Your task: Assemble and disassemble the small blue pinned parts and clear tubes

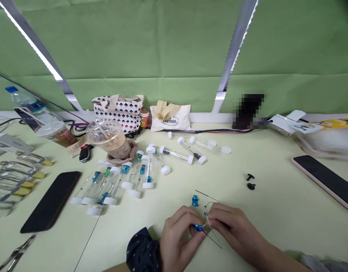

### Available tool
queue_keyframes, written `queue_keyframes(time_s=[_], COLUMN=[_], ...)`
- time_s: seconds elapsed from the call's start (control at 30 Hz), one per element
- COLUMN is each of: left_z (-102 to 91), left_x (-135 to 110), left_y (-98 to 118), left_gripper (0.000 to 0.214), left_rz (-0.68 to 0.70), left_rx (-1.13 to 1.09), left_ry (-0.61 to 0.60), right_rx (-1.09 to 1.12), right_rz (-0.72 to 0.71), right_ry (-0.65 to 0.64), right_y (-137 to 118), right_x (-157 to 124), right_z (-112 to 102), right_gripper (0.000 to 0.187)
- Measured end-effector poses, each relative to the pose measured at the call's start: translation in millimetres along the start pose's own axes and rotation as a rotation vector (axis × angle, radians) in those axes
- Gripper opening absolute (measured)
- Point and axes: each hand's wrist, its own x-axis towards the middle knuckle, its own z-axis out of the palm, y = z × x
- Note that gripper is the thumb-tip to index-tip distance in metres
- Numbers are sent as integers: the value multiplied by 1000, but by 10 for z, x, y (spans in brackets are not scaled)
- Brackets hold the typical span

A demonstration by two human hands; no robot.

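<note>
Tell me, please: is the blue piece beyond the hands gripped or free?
Free: the blue piece sits on the table, with nothing gripping it.

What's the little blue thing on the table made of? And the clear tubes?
Little blue thing: perhaps shiny metal, from its bright highlights, though glossy plastic is possible. Clear tubes: smooth plastic or glass, since things inside show through; I can't tell which.

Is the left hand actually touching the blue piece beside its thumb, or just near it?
Touching. The head view shows the left hand pinching the blue piece between thumb and fingers.
</note>
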Motion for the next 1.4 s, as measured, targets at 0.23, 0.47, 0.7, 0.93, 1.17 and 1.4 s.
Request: queue_keyframes(time_s=[0.23, 0.47, 0.7, 0.93, 1.17, 1.4], left_z=[-32, -38, -57, -75, -69, -73], left_x=[30, -1, -12, 8, 69, 146], left_y=[43, 3, 3, -22, -41, -97], left_gripper=[4, 9, 11, 11, 16, 9], left_rz=[-13, 46, 36, -43, -363, -531], left_rx=[2, -1, -9, -55, -173, -395], left_ry=[33, 14, -52, -5, 111, 200], right_rx=[149, 139, 316, 360, 34, -67], right_rz=[134, 211, 325, 434, 244, 196], right_ry=[-8, -123, -258, -250, -155, -185], right_y=[-14, -15, -21, -32, -8, 34], right_x=[9, 9, -6, -24, -60, -98], right_z=[-28, -56, -72, -121, -105, -51], right_gripper=[36, 37, 37, 33, 20, 12])
